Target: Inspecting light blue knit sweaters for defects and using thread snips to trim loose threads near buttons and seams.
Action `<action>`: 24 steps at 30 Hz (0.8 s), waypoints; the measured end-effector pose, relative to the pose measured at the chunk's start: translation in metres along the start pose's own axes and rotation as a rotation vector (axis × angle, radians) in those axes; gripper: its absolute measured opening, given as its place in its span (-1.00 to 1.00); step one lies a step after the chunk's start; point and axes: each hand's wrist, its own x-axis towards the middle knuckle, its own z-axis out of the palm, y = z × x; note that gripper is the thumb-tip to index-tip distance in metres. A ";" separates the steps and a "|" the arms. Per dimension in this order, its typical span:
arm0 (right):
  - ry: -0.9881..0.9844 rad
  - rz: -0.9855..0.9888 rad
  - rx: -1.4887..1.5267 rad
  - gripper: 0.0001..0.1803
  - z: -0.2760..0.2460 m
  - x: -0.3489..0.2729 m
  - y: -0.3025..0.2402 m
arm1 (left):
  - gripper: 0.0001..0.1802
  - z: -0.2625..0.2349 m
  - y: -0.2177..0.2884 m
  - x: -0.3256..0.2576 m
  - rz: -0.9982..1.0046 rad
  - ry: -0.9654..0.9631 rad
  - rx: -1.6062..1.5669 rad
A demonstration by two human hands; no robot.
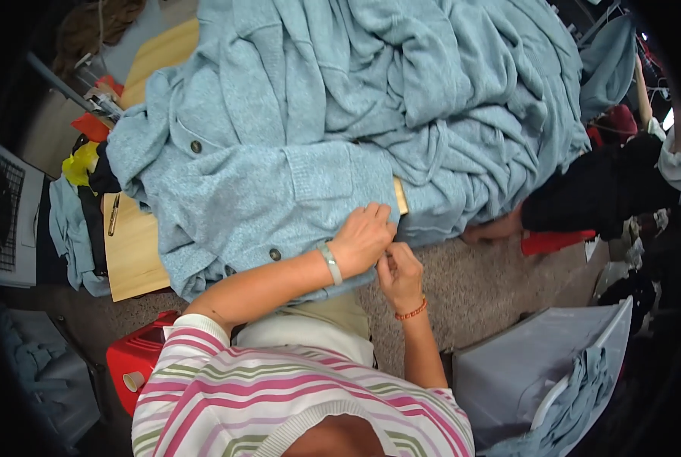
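A light blue knitted cardigan [256,183] lies spread near me, with dark buttons and a ribbed patch pocket [317,174]. My left hand [365,238] rests at its near right edge, fingers curled down onto the knit. Just beside it, my right hand [400,278] is closed in a pinch beyond the cardigan's edge. The two hands almost meet at the fingertips. Whatever the right fingers hold is hidden or too small to name.
A large heap of similar blue knitwear [462,68] covers the wooden table [138,259]. A pen [113,215] lies at the left. Red stool [138,358] at lower left; grey bin [508,373] with blue garments at lower right. Another person's arm [500,227] shows at right.
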 end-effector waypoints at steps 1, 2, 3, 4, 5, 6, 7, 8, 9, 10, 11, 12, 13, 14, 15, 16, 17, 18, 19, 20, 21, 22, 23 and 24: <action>-0.005 -0.015 0.016 -0.80 0.001 0.002 -0.001 | -0.86 -0.002 -0.003 -0.004 -0.035 -0.003 -0.062; -0.003 -0.027 0.029 -0.80 0.002 0.003 -0.003 | -0.87 -0.004 -0.004 -0.006 -0.061 -0.007 -0.128; 0.015 -0.064 0.016 -0.80 0.001 0.005 -0.004 | -0.90 -0.008 -0.003 -0.007 -0.150 -0.018 -0.261; 0.025 -0.065 0.007 -0.80 0.001 0.006 -0.004 | -0.90 -0.010 -0.006 -0.007 -0.220 -0.043 -0.368; 0.033 -0.061 -0.002 -0.81 0.001 0.004 -0.005 | -0.89 -0.010 -0.009 -0.009 -0.291 -0.071 -0.480; 0.048 -0.084 -0.012 -0.80 0.000 0.005 -0.006 | -0.85 -0.006 -0.015 -0.010 -0.294 -0.025 -0.525; 0.057 -0.082 -0.019 -0.79 -0.001 0.004 -0.007 | -0.85 -0.009 -0.015 -0.009 -0.289 -0.013 -0.514; 0.066 -0.078 -0.026 -0.78 -0.003 0.004 -0.009 | -0.83 -0.013 -0.016 -0.008 -0.371 -0.069 -0.644; 0.055 -0.080 -0.048 -0.75 -0.004 0.003 -0.011 | -0.82 -0.016 -0.017 -0.008 -0.452 -0.127 -0.775; 0.058 -0.091 -0.049 -0.75 -0.004 0.003 -0.016 | -0.80 -0.015 -0.017 -0.008 -0.450 -0.088 -0.799; 0.108 -0.049 -0.019 -0.71 -0.002 0.003 -0.022 | -0.80 -0.015 -0.017 -0.009 -0.445 -0.080 -0.796; 0.158 -0.005 0.011 -0.68 -0.003 0.003 -0.028 | -0.81 -0.016 -0.016 -0.009 -0.453 -0.097 -0.797; 0.121 0.039 0.019 -0.61 -0.005 0.002 -0.033 | -0.81 -0.017 -0.016 -0.011 -0.468 -0.115 -0.799; 0.117 0.037 0.018 -0.61 -0.005 0.003 -0.032 | -0.80 -0.015 -0.017 -0.012 -0.465 -0.111 -0.800; 0.093 -0.039 -0.057 -0.60 -0.004 0.004 -0.029 | -0.80 -0.016 -0.018 -0.013 -0.469 -0.109 -0.802; 0.065 -0.109 -0.132 -0.58 -0.005 0.003 -0.027 | -0.80 -0.017 -0.018 -0.015 -0.496 -0.125 -0.841; 0.043 -0.110 -0.130 -0.57 -0.005 0.004 -0.028 | -0.79 -0.017 -0.019 -0.017 -0.525 -0.141 -0.881; 0.019 -0.112 -0.127 -0.56 -0.005 0.006 -0.029 | -0.79 -0.016 -0.021 -0.017 -0.538 -0.143 -0.888; -0.006 -0.091 -0.097 -0.57 -0.006 0.008 -0.032 | -0.80 -0.015 -0.021 -0.018 -0.537 -0.129 -0.885; -0.019 -0.097 -0.113 -0.58 -0.006 0.007 -0.033 | -0.80 -0.014 -0.022 -0.020 -0.540 -0.113 -0.880; -0.037 -0.110 -0.124 -0.58 -0.006 0.009 -0.032 | -0.79 -0.015 -0.021 -0.021 -0.514 -0.095 -0.861; -0.053 -0.124 -0.144 -0.59 -0.005 0.009 -0.031 | -0.78 -0.012 -0.020 -0.023 -0.467 -0.060 -0.827; -0.068 -0.135 -0.163 -0.59 -0.006 0.009 -0.032 | -0.76 -0.010 -0.020 -0.026 -0.421 -0.024 -0.790; -0.077 -0.141 -0.185 -0.60 -0.009 0.010 -0.033 | -0.71 -0.021 -0.017 -0.026 -0.405 -0.102 -0.800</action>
